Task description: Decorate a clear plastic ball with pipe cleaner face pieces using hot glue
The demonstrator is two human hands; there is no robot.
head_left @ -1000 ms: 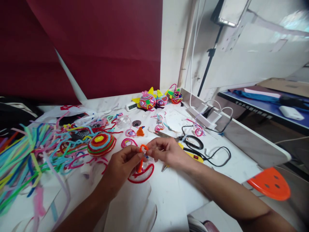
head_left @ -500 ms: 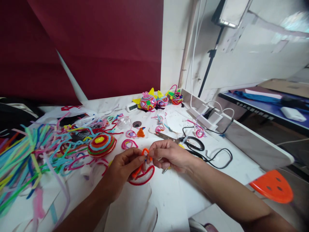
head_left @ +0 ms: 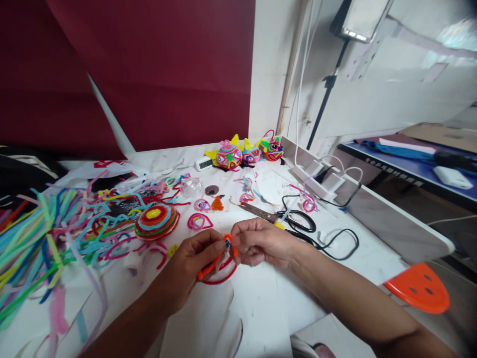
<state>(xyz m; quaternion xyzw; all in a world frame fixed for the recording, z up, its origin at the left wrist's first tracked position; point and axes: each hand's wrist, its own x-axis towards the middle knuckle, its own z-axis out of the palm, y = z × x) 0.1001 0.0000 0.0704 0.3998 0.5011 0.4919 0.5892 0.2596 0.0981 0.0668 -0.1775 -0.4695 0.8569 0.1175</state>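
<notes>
Between my two hands is an orange pipe cleaner [head_left: 208,269], bent into a small loop at its top around a bit of blue. My left hand [head_left: 199,251] pinches it from the left, and the fingertips of my right hand [head_left: 257,242] grip the loop's other side. A red pipe cleaner curve [head_left: 223,278] shows just beneath, partly hidden by my fingers; I cannot tell whether it is joined to the orange one. Beyond my hands lie a pink teardrop loop [head_left: 200,222], a coiled eye piece [head_left: 201,205] and an orange triangular piece [head_left: 217,203]. Scissors [head_left: 261,213] with black handles rest close behind my right hand.
A striped pipe-cleaner dome [head_left: 156,222] and a heap of loose pipe cleaners [head_left: 33,253] cover the left side. Finished colourful figures [head_left: 229,155] stand at the back beside a small digital display [head_left: 203,163]. Power adapters [head_left: 324,179] and a black cable [head_left: 343,257] lie right.
The orange loop has tilted and sits slightly lower between my fingertips, with more of the orange length showing below my left hand. My right fingers have curled in closer.
</notes>
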